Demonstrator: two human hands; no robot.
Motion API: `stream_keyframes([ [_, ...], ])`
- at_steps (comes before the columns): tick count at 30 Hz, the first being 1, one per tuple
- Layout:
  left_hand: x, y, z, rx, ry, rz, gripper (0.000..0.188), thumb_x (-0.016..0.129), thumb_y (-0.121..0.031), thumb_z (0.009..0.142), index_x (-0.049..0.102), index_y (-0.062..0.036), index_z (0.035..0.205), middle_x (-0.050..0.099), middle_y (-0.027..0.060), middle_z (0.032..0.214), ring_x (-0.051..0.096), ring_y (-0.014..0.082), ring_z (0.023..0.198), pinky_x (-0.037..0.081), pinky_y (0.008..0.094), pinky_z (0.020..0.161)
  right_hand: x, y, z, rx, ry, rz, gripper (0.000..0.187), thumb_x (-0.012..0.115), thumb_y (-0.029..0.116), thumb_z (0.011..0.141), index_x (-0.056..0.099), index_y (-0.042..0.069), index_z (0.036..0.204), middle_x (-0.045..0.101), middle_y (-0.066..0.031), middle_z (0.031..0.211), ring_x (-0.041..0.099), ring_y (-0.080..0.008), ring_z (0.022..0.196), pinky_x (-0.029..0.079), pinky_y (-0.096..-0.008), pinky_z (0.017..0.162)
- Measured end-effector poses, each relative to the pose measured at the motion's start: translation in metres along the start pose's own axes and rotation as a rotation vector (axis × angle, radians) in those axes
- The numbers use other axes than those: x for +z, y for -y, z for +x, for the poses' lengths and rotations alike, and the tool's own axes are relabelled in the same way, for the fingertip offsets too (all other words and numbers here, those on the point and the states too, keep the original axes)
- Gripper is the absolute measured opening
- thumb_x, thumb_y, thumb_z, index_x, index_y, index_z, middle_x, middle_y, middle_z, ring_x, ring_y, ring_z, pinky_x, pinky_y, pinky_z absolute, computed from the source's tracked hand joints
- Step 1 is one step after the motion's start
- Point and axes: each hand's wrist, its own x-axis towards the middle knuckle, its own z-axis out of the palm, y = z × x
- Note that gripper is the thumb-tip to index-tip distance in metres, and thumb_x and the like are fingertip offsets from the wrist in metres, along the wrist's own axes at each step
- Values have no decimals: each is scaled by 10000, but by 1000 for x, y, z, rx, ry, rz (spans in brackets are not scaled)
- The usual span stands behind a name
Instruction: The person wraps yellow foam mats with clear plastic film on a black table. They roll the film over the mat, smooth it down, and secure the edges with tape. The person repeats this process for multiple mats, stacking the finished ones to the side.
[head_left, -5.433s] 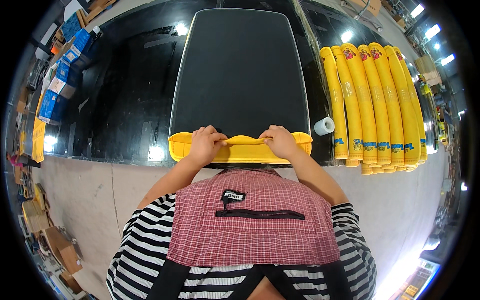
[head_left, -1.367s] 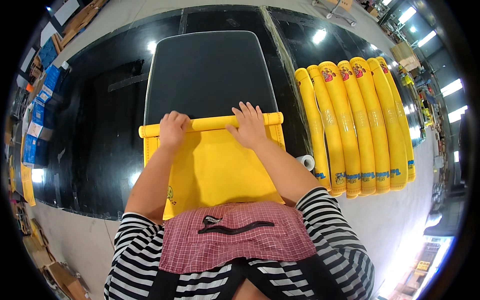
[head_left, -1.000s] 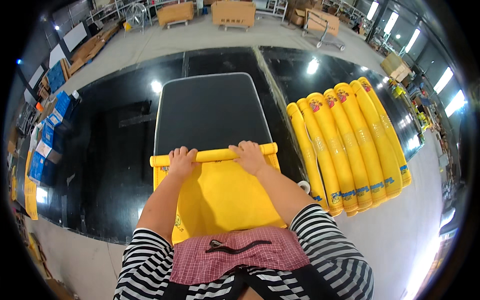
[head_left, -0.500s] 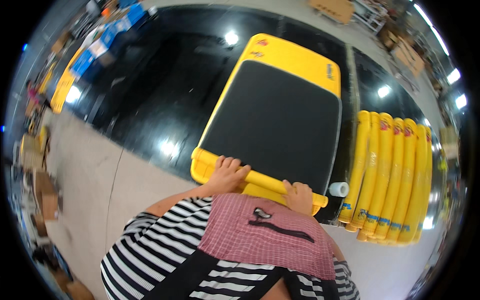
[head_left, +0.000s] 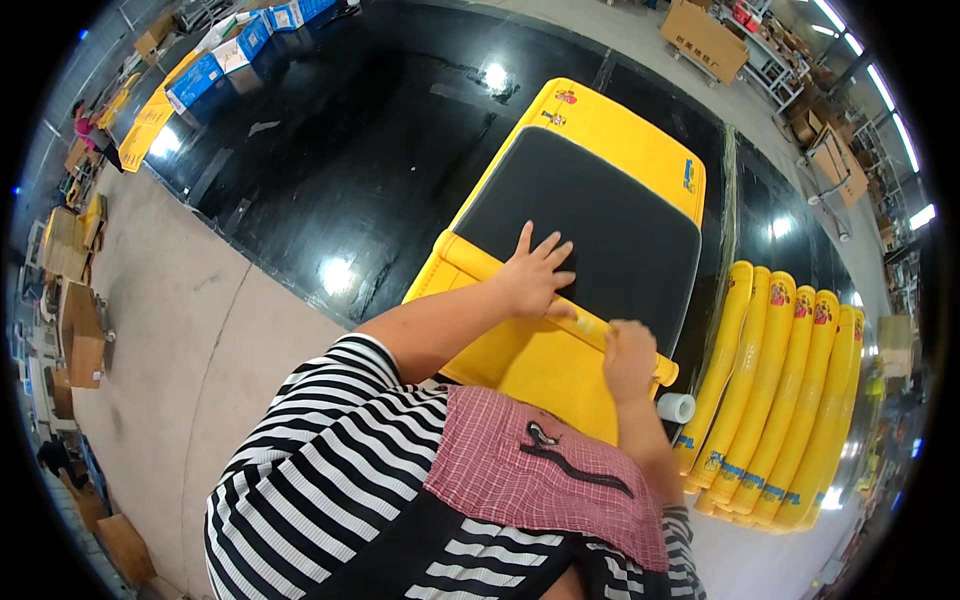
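Note:
A yellow mat lies dark side up, its grey-black panel facing me, with the near end curled into a yellow roll running across it. My left hand lies across the roll and panel, fingers spread, the palm near the roll's middle. Further right, my right hand is closed at the roll, somewhat blurred; its fingertips are hidden. Between the roll and my body, a plain yellow surface shows, partly covered by my left forearm.
Several rolled yellow mats lie side by side at the right. A white tape roll stands between them and the mat. The black table stretches away left. Blue-and-white boxes sit at its far left; a person is beyond.
The roll has moved farther from me over the dark panel, baring more yellow surface behind it. My left hand has gone forward and right, its fingers now spread; my right hand has moved forward.

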Motion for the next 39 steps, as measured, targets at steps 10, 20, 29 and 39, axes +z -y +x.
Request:
stream_keyframes([
  [10,36,9,71,-89,-151,-294,317,610,-269,980,685,-100,1237,603,150,1305,511,341,1303,292,532,1190,26,-22,88,-26,-260,-189,627,657,405,942,529,109,1480,532,-187,1492,425,-366,1449,269,-573,1207],
  [20,4,30,118,-52,-29,-45,625,797,-364,827,582,-129,1364,571,123,1283,502,341,1277,342,507,1118,-4,-52,149,11,-205,-28,537,736,401,901,613,157,1364,636,-81,1182,571,-313,1168,409,-520,1026],
  [29,13,28,93,6,-56,26,511,805,-305,817,595,-148,1255,581,99,1180,543,333,1163,405,479,1003,-9,-30,103,9,-152,-229,608,780,395,855,574,178,1385,615,-64,1122,554,-266,1147,365,-465,1033],
  [39,41,-54,-98,54,-111,-11,608,817,-302,784,591,-115,1316,594,96,1132,566,322,1089,384,483,996,15,47,-79,-142,-166,-49,708,807,409,818,571,145,1431,604,-120,1150,552,-294,1088,381,-466,987],
])
